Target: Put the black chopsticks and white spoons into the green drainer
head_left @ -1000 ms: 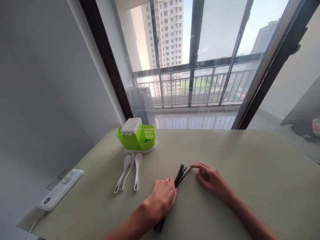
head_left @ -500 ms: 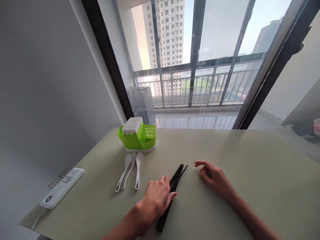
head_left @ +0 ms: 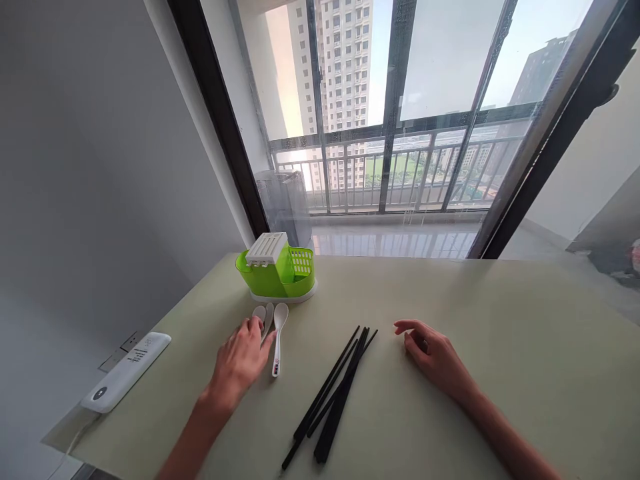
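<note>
My left hand [head_left: 240, 363] is over the two left spoons, its thumb spread from the fingers and its palm covering their handles. I cannot see whether the fingertips touch them. Beside the thumb lies a third white spoon [head_left: 277, 347], bowl end away from me. A loose bundle of black chopsticks [head_left: 345, 393] lies fanned out on the table between my hands. My right hand [head_left: 433, 357] rests to the right of the chopsticks, index finger stretched out and the others loosely curled, holding nothing.
Behind the spoons stands a green utensil caddy [head_left: 273, 280] with a white slotted top. A white power strip [head_left: 127, 373] lies along the left edge of the pale table [head_left: 475, 300]. A glass balcony door [head_left: 440, 167] is beyond the far edge.
My left hand has left the chopsticks and moved left to the spoons. The chopsticks now lie more spread out. My right hand has hardly moved.
</note>
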`<state>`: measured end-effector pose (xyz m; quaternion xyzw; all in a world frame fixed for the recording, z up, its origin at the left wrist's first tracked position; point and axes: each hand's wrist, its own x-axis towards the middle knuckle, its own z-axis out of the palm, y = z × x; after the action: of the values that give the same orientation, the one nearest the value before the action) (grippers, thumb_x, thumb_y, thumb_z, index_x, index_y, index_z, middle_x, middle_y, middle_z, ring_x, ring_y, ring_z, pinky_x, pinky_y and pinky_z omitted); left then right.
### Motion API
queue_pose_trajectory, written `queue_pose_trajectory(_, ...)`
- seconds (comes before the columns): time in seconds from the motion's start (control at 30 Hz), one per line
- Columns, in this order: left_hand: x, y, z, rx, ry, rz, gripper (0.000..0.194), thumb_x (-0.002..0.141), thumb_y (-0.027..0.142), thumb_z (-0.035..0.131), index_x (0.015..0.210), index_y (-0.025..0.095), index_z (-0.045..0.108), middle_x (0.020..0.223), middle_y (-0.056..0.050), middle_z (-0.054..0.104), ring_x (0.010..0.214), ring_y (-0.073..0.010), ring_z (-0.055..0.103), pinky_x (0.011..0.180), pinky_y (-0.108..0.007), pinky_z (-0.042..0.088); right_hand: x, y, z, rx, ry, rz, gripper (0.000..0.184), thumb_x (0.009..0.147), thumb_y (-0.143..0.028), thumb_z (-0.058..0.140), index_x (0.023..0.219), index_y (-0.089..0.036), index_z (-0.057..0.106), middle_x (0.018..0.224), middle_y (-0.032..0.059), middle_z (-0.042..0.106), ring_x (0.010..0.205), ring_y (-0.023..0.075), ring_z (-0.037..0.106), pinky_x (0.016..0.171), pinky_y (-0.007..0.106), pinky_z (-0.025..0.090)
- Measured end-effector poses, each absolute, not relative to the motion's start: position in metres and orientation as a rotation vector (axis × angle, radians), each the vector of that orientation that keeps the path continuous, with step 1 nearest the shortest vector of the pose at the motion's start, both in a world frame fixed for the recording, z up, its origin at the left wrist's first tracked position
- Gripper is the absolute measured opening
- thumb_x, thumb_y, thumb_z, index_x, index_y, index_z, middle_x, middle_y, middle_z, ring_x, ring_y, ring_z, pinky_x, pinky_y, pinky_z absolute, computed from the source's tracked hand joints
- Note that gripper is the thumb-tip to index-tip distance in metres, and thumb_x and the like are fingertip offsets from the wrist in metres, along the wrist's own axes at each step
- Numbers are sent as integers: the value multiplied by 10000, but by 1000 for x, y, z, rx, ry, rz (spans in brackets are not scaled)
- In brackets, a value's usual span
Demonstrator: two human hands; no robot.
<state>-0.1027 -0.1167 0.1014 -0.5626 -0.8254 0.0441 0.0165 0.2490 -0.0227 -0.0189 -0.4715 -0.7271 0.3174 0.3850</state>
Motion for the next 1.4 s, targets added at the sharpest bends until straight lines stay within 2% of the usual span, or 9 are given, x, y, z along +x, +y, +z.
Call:
queue_pose_trajectory(0.13, -127, -117, 94, -1592, -2584, 234, 413, 1034, 434, 400, 1136, 88, 602, 1129, -219, 692, 1096, -338, 671, 895, -415, 511, 249, -22, -21, -1206, -1859, 817, 302, 928, -358, 473, 1095, -222, 685, 949, 51, 747, 625, 150, 567, 640, 287, 480)
queue_pose_trajectory(0.23, -136, -116, 90, -1560, -2622, 292, 496, 1042, 460, 351, 1130, 49, 615, 1073, -246, 707, 1066, -362, 685, 888, -436, 511, 250, -21, -24, -1200, -1865, 824, 299, 930, -355, 472, 1098, -224, 681, 963, 48, 745, 626, 149, 562, 639, 287, 478)
queue_pose_trajectory(0.47, -139, -109, 82, -1557, -2749, 234, 553, 1049, 500, 257, 1125, 83, 612, 1054, -222, 729, 1000, -355, 718, 814, -419, 527, 251, -18, -27, -1203, -1857, 851, 298, 920, -357, 478, 1110, -227, 669, 982, 45, 740, 644, 156, 577, 643, 297, 474)
queue_pose_trajectory(0.8, -115, -99, 75, -1602, -2681, 148, 666, 985, 659, 336, 1189, 66, 561, 1133, -271, 698, 1056, -394, 694, 864, -446, 507, 251, -19, -27, -1207, -1866, 841, 316, 921, -374, 479, 1123, -227, 672, 982, 44, 744, 631, 154, 560, 632, 290, 472)
queue_pose_trajectory(0.93, -108, -97, 75, -1649, -2662, 207, 717, 933, 698, 426, 1214, 49, 544, 1163, -270, 684, 1095, -394, 679, 892, -429, 495, 250, -19, -25, -1206, -1866, 833, 319, 923, -373, 468, 1114, -221, 674, 982, 55, 744, 639, 159, 568, 642, 296, 471)
queue_pose_trajectory(1.07, -106, -96, 74, -1701, -2635, 256, 657, 933, 624, 485, 1219, 34, 533, 1165, -273, 680, 1103, -391, 678, 885, -415, 497, 250, -20, -25, -1210, -1867, 837, 321, 922, -363, 463, 1117, -215, 670, 978, 58, 740, 636, 158, 556, 636, 296, 462)
queue_pose_trajectory(1.3, -107, -101, 72, -1713, -2563, 343, 357, 1024, 326, 397, 1180, 57, 572, 1082, -225, 714, 1035, -331, 708, 867, -383, 521, 250, -20, -25, -1206, -1869, 841, 317, 933, -368, 463, 1122, -222, 670, 987, 56, 742, 640, 157, 555, 640, 298, 466)
queue_pose_trajectory(1.4, -106, -104, 66, -1709, -2521, 348, 320, 1017, 211, 376, 1193, 60, 596, 1104, -233, 699, 1035, -331, 706, 857, -383, 540, 250, -20, -26, -1215, -1873, 845, 314, 934, -358, 460, 1133, -224, 662, 1004, 59, 740, 650, 160, 560, 648, 305, 468)
